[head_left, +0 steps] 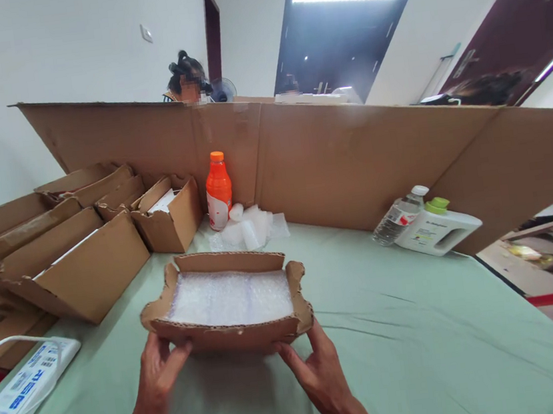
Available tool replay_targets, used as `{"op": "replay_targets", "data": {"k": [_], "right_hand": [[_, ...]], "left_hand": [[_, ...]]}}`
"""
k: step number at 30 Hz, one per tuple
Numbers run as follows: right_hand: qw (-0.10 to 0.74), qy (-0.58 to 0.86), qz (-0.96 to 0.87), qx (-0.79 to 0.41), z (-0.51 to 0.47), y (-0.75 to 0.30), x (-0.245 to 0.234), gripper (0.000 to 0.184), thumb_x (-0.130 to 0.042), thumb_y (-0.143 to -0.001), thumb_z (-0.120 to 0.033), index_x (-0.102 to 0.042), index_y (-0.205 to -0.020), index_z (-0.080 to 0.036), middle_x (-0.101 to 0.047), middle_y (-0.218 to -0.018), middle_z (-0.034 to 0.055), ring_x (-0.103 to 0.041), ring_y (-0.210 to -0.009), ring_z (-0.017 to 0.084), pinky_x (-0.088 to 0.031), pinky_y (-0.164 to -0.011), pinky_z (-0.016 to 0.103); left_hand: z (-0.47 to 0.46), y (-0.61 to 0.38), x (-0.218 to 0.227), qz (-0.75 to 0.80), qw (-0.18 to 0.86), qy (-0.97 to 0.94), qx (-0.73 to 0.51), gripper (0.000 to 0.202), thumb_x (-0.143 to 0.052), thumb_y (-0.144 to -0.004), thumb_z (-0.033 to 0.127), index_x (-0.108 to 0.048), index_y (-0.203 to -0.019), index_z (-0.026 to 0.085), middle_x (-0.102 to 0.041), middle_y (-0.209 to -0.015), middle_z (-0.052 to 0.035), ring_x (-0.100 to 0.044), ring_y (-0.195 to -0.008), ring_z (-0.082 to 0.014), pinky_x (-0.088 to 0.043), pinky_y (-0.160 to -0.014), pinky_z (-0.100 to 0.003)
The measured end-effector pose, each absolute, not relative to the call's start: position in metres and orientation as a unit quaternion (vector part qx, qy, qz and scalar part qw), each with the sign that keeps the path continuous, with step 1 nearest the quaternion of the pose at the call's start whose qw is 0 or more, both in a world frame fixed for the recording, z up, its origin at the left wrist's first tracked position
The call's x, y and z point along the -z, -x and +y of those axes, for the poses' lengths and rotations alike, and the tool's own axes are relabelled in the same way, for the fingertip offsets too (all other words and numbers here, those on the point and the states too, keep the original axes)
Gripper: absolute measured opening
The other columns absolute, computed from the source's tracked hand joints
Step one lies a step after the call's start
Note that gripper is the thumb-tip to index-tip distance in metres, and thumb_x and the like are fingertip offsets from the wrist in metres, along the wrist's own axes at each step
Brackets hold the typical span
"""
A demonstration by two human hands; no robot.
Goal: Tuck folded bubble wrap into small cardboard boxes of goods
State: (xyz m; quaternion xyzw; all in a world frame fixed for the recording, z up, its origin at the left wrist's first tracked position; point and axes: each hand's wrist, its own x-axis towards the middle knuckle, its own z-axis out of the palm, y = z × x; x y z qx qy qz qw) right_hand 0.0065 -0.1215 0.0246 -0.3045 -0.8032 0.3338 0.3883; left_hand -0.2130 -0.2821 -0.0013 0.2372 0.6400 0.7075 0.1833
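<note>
An open cardboard box (pixel 242 337) with rough-cut edges is between my two hands, above or on the green cloth. Bubble wrap (pixel 232 298) fills its inside; what lies under the wrap is hidden. My left hand (pixel 162 372) grips the near left corner, thumb along the front wall and fingers partly hidden beneath. My right hand (pixel 317 370) grips the near right corner in the same manner. I cannot tell whether the box's underside touches the table.
Several cardboard boxes (pixel 88 277) crowd the left side. An orange bottle (pixel 219 190) and loose bubble wrap (pixel 253 228) stand before the cardboard partition (pixel 351 157). Right: a clear bottle (pixel 399 219) and a white jug (pixel 435 231). A power strip (pixel 36 384) lies left. A person (pixel 186 80) sits beyond.
</note>
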Motion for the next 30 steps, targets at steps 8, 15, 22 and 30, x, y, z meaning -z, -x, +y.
{"op": "replay_targets", "data": {"k": [8, 15, 22, 30], "right_hand": [[0.444, 0.363, -0.753, -0.322, -0.104, -0.028, -0.038, 0.055, -0.069, -0.085, -0.045, -0.06, -0.131, -0.017, -0.07, -0.123, 0.014, -0.066, -0.112, 0.033, -0.056, -0.092, 0.045], [0.379, 0.317, -0.805, -0.328, -0.126, -0.035, -0.02, 0.043, -0.064, -0.089, -0.038, -0.06, -0.127, -0.02, -0.071, -0.116, 0.0113, -0.069, -0.1, 0.029, -0.057, -0.086, 0.04], [0.285, 0.268, -0.819, -0.419, -0.089, -0.027, -0.015, 0.089, -0.072, -0.08, -0.061, -0.037, -0.152, -0.022, -0.047, -0.152, 0.0155, -0.046, -0.139, 0.037, -0.041, -0.113, 0.053], [0.209, 0.181, -0.808, -0.52, -0.048, -0.007, -0.01, 0.14, -0.08, -0.054, -0.079, -0.01, -0.162, -0.023, -0.025, -0.164, 0.0165, -0.025, -0.15, 0.042, -0.024, -0.121, 0.061]], "left_hand": [[-0.243, 0.186, -0.022, 0.558, 0.232, -0.319, -0.73, 0.066, -0.073, -0.081, 0.04, -0.052, -0.138, 0.016, -0.061, -0.135, -0.0128, -0.052, -0.132, -0.0326, -0.04, -0.112, -0.041], [-0.267, 0.206, -0.009, 0.624, 0.223, -0.262, -0.702, 0.062, -0.07, -0.08, 0.048, -0.056, -0.131, 0.015, -0.067, -0.126, -0.011, -0.059, -0.119, -0.0318, -0.047, -0.1, -0.038], [-0.284, 0.219, -0.019, 0.668, 0.236, -0.264, -0.655, 0.059, -0.07, -0.079, 0.05, -0.056, -0.124, 0.015, -0.068, -0.123, -0.0115, -0.062, -0.117, -0.0312, -0.051, -0.095, -0.035], [-0.29, 0.222, -0.008, 0.692, 0.259, -0.241, -0.63, 0.062, -0.072, -0.076, 0.052, -0.056, -0.122, 0.014, -0.069, -0.119, -0.0126, -0.063, -0.115, -0.0311, -0.052, -0.094, -0.035]]}}
